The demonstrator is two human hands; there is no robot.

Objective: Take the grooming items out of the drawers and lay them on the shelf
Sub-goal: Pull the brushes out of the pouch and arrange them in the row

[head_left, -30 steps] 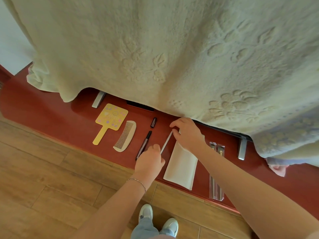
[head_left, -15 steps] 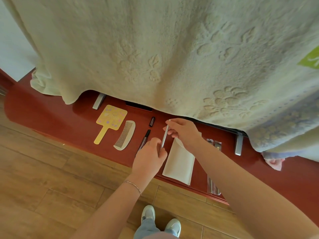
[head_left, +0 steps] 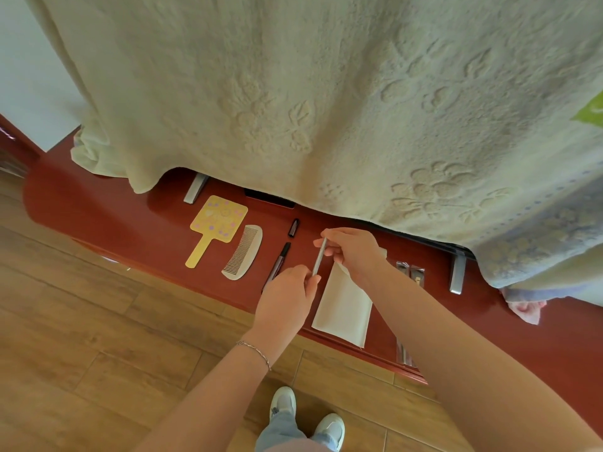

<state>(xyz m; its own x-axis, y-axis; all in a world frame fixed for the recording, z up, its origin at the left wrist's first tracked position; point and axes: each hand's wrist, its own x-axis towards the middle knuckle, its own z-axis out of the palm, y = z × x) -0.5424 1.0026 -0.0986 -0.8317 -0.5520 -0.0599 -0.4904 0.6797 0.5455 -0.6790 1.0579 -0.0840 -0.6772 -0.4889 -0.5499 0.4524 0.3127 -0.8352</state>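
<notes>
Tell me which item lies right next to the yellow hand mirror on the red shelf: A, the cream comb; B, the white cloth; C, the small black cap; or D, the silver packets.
A: the cream comb lies just right of the yellow hand mirror on the red shelf, while the white cloth, the small black cap and the silver packets sit farther right.

Bare dark-red lacquered shelf (head_left: 107,220) lies open toward nine o'clock of the yellow paddle-shaped hand mirror (head_left: 217,225). At twelve o'clock the cream embossed blanket (head_left: 326,109) overhangs, blocking reach. The cream plastic comb (head_left: 244,252), black pen (head_left: 277,264) and white cloth (head_left: 342,308) crowd the middle.
</notes>
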